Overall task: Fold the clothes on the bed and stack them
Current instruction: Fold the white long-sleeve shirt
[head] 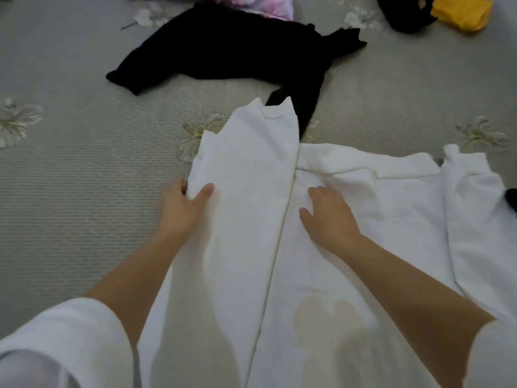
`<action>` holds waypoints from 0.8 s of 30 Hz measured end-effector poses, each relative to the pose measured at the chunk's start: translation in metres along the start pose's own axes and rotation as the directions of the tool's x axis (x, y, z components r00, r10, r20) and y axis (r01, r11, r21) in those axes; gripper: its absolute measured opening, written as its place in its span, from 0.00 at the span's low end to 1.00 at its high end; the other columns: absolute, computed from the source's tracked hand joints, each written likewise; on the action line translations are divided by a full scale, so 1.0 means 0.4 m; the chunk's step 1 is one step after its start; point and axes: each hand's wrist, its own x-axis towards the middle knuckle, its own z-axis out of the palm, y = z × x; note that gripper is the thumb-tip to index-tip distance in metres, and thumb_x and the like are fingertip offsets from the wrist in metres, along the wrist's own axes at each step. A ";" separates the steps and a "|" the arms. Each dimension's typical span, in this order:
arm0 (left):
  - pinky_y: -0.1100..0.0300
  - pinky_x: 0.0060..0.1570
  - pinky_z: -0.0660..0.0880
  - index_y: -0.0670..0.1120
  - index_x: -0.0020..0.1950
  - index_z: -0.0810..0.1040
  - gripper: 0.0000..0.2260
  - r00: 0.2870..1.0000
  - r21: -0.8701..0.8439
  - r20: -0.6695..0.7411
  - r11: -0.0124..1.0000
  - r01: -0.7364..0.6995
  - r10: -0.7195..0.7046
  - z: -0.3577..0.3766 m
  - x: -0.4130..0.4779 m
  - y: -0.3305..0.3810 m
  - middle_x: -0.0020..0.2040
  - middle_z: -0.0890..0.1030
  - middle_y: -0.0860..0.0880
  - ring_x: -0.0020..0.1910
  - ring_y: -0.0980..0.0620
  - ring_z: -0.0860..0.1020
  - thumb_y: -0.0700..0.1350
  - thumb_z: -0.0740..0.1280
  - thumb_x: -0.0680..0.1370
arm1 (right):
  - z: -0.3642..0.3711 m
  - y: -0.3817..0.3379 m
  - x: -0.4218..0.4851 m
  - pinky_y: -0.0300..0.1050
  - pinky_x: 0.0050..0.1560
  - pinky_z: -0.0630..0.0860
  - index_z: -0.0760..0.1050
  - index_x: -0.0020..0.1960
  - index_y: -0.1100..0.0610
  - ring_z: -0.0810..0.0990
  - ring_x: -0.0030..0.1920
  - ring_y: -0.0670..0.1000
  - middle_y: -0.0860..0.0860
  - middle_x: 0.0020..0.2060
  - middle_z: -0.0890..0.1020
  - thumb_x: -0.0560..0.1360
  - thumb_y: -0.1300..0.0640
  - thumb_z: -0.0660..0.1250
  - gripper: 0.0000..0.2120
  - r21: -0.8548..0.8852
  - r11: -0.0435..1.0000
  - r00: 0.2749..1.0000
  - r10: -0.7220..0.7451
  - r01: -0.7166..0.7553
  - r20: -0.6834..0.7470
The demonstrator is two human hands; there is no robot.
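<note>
Bed (84, 191) in front of me, grey ribbed cover with pale flower prints (16, 121); white sweatshirt (349, 247) lies flat on it nearest me, its left side folded over onto its middle; black garment (223, 51) spread out just beyond the sweatshirt, one end running behind the sweatshirt's far edge; pink cloth (251, 4) further beyond the sweatshirt, cut off by the frame; yellow cloth (461, 12) beyond-right of the sweatshirt, bunched against another black cloth (405, 15); small black bit (512, 197) at the sweatshirt's right edge, can't tell what.

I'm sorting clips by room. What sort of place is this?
Most likely a bedroom: a grey flower-patterned bedspread fills the view, with a black garment and a white top lying on it.
</note>
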 end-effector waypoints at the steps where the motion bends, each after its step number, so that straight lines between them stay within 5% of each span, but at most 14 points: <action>1: 0.57 0.43 0.70 0.41 0.56 0.75 0.18 0.999 -0.004 0.033 1.000 0.002 -0.002 0.005 0.015 0.015 0.49 0.80 0.48 0.47 0.47 0.78 0.51 0.71 0.73 | 0.014 -0.003 0.004 0.46 0.65 0.63 0.68 0.65 0.61 0.64 0.69 0.57 0.57 0.65 0.69 0.81 0.54 0.56 0.16 -0.035 0.999 1.000 0.002 -0.002 -0.011; 6: 0.59 0.36 0.69 0.46 0.47 0.80 0.04 0.995 0.047 0.089 0.997 -0.057 0.053 -0.015 0.056 0.040 0.39 0.80 0.50 0.41 0.48 0.79 0.45 0.69 0.75 | 0.066 -0.010 -0.028 0.42 0.74 0.45 0.51 0.77 0.60 0.45 0.77 0.54 0.57 0.77 0.50 0.83 0.53 0.48 0.25 -0.124 0.992 1.000 -0.024 0.022 -0.018; 9: 0.59 0.37 0.68 0.49 0.46 0.80 0.03 0.987 -0.017 -0.054 0.988 -0.155 0.154 -0.086 0.069 0.017 0.36 0.79 0.53 0.36 0.54 0.76 0.47 0.69 0.76 | 0.072 -0.039 0.000 0.55 0.74 0.38 0.45 0.78 0.53 0.40 0.77 0.50 0.51 0.78 0.45 0.82 0.49 0.43 0.26 -0.216 0.976 0.999 -0.031 0.038 0.039; 14: 0.54 0.41 0.71 0.46 0.49 0.80 0.08 0.977 0.028 -0.208 0.999 -0.044 0.049 -0.189 0.118 -0.079 0.40 0.80 0.48 0.42 0.46 0.78 0.49 0.67 0.76 | 0.092 -0.154 0.088 0.69 0.68 0.32 0.43 0.77 0.40 0.34 0.76 0.51 0.44 0.78 0.43 0.81 0.43 0.43 0.25 -0.227 0.957 0.982 -0.167 0.183 0.087; 17: 0.54 0.45 0.71 0.46 0.56 0.78 0.11 0.980 0.086 -0.200 0.996 0.003 0.015 -0.203 0.132 -0.112 0.46 0.81 0.49 0.46 0.47 0.77 0.49 0.66 0.77 | 0.095 -0.191 0.113 0.67 0.71 0.38 0.48 0.76 0.39 0.38 0.77 0.52 0.45 0.78 0.45 0.81 0.44 0.49 0.25 -0.134 0.973 0.979 -0.171 0.186 0.112; 20: 0.53 0.49 0.73 0.47 0.58 0.78 0.12 0.982 0.051 -0.181 0.998 -0.035 0.044 -0.214 0.121 -0.129 0.49 0.81 0.51 0.48 0.49 0.78 0.47 0.67 0.76 | 0.077 -0.214 0.115 0.57 0.69 0.53 0.63 0.73 0.47 0.55 0.73 0.52 0.49 0.74 0.61 0.79 0.48 0.56 0.22 -0.016 0.994 0.993 -0.113 0.112 -0.034; 22: 0.57 0.44 0.73 0.48 0.56 0.79 0.10 0.988 -0.015 -0.151 0.999 -0.032 0.030 -0.224 0.108 -0.137 0.47 0.81 0.51 0.44 0.51 0.78 0.43 0.69 0.75 | 0.056 -0.260 0.131 0.50 0.62 0.64 0.69 0.68 0.53 0.67 0.64 0.51 0.49 0.64 0.72 0.79 0.49 0.59 0.19 0.235 0.970 0.996 -0.042 0.058 -0.075; 24: 0.60 0.38 0.74 0.49 0.50 0.79 0.08 0.999 -0.088 0.002 0.995 -0.036 0.037 -0.238 0.103 -0.138 0.43 0.82 0.51 0.40 0.52 0.79 0.38 0.69 0.74 | 0.034 -0.325 0.167 0.43 0.50 0.71 0.72 0.63 0.56 0.75 0.53 0.49 0.48 0.52 0.77 0.77 0.48 0.63 0.18 0.567 0.819 0.996 0.073 -0.087 0.048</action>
